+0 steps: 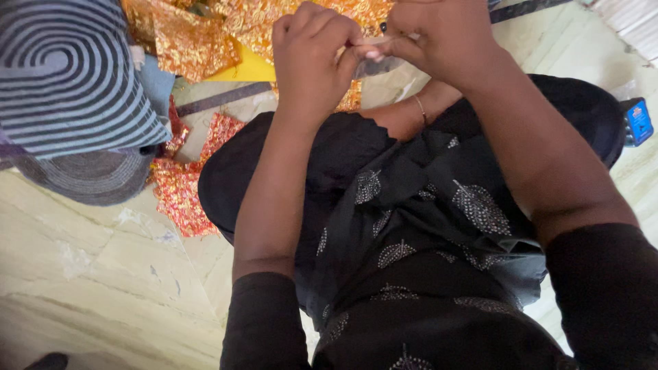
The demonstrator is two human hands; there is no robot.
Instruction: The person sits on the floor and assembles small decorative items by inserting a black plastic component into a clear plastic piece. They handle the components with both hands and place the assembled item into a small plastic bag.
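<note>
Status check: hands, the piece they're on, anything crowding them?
Left hand and right hand pinch a small pale strip together. Gold patterned fabric lies beyond. Nothing between.

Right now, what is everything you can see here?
strip: one, pale grey, pinched between both hands
foil sheets: several, gold and red, on the floor at top
red foil: one patch, floor beside the knee
yellow sheet: one, under the gold foil
striped cloth: one, grey and blue, upper left
blue packet: one, right edge
floor: pale marble
left hand: gripping the strip
right hand: gripping the strip
</note>
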